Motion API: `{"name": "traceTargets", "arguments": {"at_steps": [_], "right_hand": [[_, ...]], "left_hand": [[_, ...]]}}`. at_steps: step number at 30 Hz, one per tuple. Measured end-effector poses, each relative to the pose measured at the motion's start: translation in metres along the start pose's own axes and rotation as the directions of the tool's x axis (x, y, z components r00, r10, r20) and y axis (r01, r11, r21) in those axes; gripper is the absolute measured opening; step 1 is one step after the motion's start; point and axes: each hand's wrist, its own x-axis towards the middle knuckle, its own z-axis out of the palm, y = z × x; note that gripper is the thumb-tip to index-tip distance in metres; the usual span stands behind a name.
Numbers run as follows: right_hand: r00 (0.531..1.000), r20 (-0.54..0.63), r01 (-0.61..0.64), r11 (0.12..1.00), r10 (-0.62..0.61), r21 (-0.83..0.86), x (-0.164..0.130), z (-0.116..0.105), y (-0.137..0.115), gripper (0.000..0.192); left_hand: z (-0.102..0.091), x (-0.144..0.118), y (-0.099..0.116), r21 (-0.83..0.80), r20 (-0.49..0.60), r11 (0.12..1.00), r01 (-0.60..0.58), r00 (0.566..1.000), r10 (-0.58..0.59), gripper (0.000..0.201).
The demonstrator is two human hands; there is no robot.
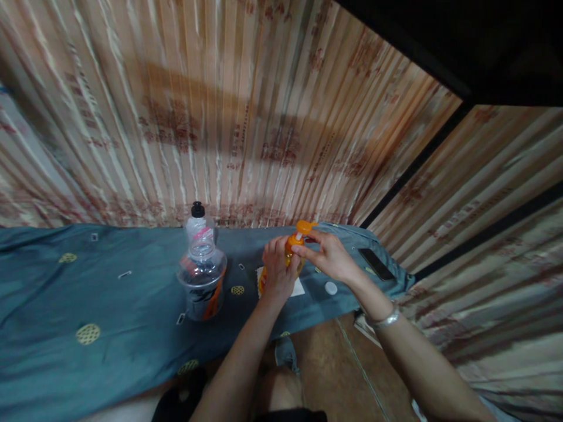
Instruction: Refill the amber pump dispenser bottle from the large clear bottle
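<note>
An orange pump bottle (pixel 291 251) stands on a table covered by a blue-grey cloth (pixel 109 305). My left hand (pixel 278 271) is wrapped around the bottle's body. My right hand (pixel 328 255) pinches the orange pump head (pixel 304 227) at the top; a silver bracelet sits on that wrist. To the left, a clear plastic bottle with a black cap (pixel 201 271) stands upright, apart from both hands.
A white cap (pixel 331 288) and a white paper (pixel 298 287) lie on the cloth near the bottle. A dark phone (pixel 376 264) rests at the cloth's right end. Patterned curtains (pixel 246 117) hang behind the table. Brown floor (pixel 325 369) shows below the table's edge.
</note>
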Motion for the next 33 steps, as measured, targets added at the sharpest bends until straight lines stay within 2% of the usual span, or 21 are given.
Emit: {"name": "traceTargets", "arguments": {"at_steps": [3, 10, 13, 18, 23, 28, 30, 33], "right_hand": [[0.995, -0.079, -0.074, 0.994, 0.068, -0.081, 0.0, 0.006, -0.004, 0.042], [0.961, -0.267, -0.099, 0.99, 0.07, -0.096, -0.003, 0.023, -0.006, 0.045], [0.971, -0.235, -0.066, 0.995, 0.048, -0.069, -0.006, 0.021, -0.003, 0.048], [0.996, -0.074, 0.06, 0.997, -0.056, 0.05, -0.009, 0.014, 0.0, 0.042], [0.978, -0.2, -0.058, 0.998, 0.06, 0.018, -0.006, 0.025, -0.002, 0.042], [0.937, -0.33, -0.096, 0.993, 0.115, 0.075, -0.005, 0.036, -0.006, 0.044], [0.945, -0.313, -0.067, 0.994, 0.091, 0.087, -0.006, 0.034, -0.005, 0.046], [0.977, -0.212, -0.004, 0.995, 0.025, 0.099, -0.008, 0.026, -0.001, 0.043]], "left_hand": [[0.001, -0.002, -0.001, 0.0, -0.003, 1.0, -0.007, 1.0, 0.007, 0.039], [0.0, 0.0, -0.005, -0.004, 0.005, 1.0, -0.015, 1.0, 0.015, 0.041], [0.0, 0.001, -0.005, 0.002, 0.012, 1.0, -0.019, 1.0, 0.019, 0.043], [0.002, 0.0, -0.003, 0.011, -0.013, 0.999, -0.035, 0.999, 0.035, 0.048], [0.003, -0.002, -0.005, 0.014, -0.027, 0.999, -0.039, 0.999, 0.039, 0.046], [0.002, -0.002, -0.006, 0.007, -0.003, 1.0, -0.03, 1.0, 0.03, 0.035], [0.002, -0.001, -0.006, 0.008, -0.004, 1.0, -0.029, 1.0, 0.029, 0.034], [0.002, -0.002, -0.006, 0.016, -0.013, 0.999, -0.031, 0.999, 0.031, 0.033]]}}
